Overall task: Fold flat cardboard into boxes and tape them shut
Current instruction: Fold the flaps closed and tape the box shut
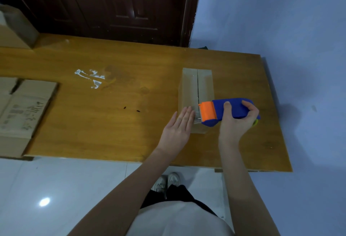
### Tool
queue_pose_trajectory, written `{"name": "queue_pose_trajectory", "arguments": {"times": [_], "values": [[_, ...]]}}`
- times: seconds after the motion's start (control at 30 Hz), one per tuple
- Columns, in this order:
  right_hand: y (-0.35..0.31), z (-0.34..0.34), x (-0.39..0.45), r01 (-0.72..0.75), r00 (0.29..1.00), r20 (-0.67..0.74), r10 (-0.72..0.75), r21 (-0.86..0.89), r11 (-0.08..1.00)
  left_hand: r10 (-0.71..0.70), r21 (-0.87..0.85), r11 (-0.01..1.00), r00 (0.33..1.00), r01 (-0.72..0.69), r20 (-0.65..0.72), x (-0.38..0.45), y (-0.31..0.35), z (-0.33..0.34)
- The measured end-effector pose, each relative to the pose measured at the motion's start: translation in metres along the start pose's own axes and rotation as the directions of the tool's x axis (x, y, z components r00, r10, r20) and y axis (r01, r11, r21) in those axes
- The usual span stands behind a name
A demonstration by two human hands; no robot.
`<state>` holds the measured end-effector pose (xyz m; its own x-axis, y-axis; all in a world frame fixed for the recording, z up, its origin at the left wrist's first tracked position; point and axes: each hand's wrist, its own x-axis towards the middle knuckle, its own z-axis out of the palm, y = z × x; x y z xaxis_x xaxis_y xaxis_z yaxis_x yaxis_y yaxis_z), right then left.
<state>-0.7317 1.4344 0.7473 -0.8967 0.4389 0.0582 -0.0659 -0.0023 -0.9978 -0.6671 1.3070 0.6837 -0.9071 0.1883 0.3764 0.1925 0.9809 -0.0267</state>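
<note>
The folded box [196, 93] stands right of the frame's centre on the wooden table [112, 123], its two top flaps meeting along a dark seam that runs up and away toward the door. At the near end of that seam sits the blue and orange tape dispenser [224, 111], its orange roller end over a clear strip of tape [196, 117] already stuck at the box's near edge. The right hand [237, 121] is wrapped round the blue body, thumb on top. The left hand [177, 129] lies flat with fingers straight, fingertips pressing the tape end down. To do this well, I judge, keep that left hand anchoring, draw the dispenser straight along the seam, and hold the roller low so both flaps catch. Flattened cardboard [22, 108] waits at the left edge.
</note>
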Motion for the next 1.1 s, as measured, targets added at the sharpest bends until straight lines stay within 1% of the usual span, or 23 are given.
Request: {"name": "queue_pose_trajectory", "arguments": {"times": [0.1, 0.17, 0.27, 0.3, 0.37, 0.5, 0.6, 0.67, 0.8, 0.9, 1.0, 1.1], "values": [[0.009, -0.001, -0.005, 0.012, 0.999, 0.042, -0.011, -0.022, 1.0, -0.007, 0.013, 1.0, 1.0, 0.006, 0.013, -0.003, -0.003, -0.001], [0.012, 0.002, -0.008, -0.035, 0.999, 0.033, 0.035, 0.008, 0.999, -0.013, 0.035, 0.999, 1.0, 0.013, 0.001, -0.005, -0.01, -0.004], [0.012, 0.016, -0.014, -0.144, 0.99, 0.019, 0.143, 0.099, 0.985, -0.058, 0.06, 0.996, 0.998, 0.059, -0.022, -0.007, -0.021, -0.011], [0.011, 0.022, -0.018, -0.152, 0.988, 0.022, 0.151, 0.115, 0.982, -0.07, 0.068, 0.995, 0.997, 0.072, -0.027, -0.009, -0.025, -0.014], [0.01, 0.034, -0.027, -0.139, 0.99, 0.052, 0.134, 0.116, 0.983, -0.108, 0.071, 0.992, 0.994, 0.108, 0.0, -0.018, -0.037, -0.02], [0.01, 0.05, -0.046, -0.115, 0.983, 0.155, 0.098, 0.104, 0.988, -0.182, 0.07, 0.982, 0.976, 0.175, 0.118, -0.034, -0.058, -0.028], [0.012, 0.053, -0.049, -0.102, 0.98, 0.177, 0.086, 0.085, 0.991, -0.26, 0.049, 0.966, 0.953, 0.255, 0.157, -0.031, -0.053, -0.029], [0.013, 0.049, -0.045, -0.096, 0.979, 0.187, 0.079, 0.083, 0.992, -0.285, 0.044, 0.958, 0.943, 0.282, 0.171, -0.025, -0.041, -0.025], [0.013, 0.04, -0.041, -0.021, 0.953, 0.302, 0.015, 0.017, 1.0, -0.317, 0.01, 0.948, 0.941, 0.318, 0.117, -0.012, -0.029, -0.017], [0.014, 0.039, -0.045, 0.028, 0.931, 0.365, -0.021, -0.014, 1.0, -0.325, 0.038, 0.946, 0.939, 0.323, 0.109, -0.016, -0.033, -0.01], [0.011, 0.044, -0.044, 0.055, 0.929, 0.367, -0.049, -0.005, 0.998, -0.334, 0.058, 0.942, 0.94, 0.33, 0.073, -0.024, -0.038, -0.005], [0.005, 0.05, -0.042, 0.037, 0.94, 0.339, -0.043, 0.024, 0.999, -0.345, 0.053, 0.938, 0.936, 0.342, 0.068, -0.024, -0.038, -0.003]]}}
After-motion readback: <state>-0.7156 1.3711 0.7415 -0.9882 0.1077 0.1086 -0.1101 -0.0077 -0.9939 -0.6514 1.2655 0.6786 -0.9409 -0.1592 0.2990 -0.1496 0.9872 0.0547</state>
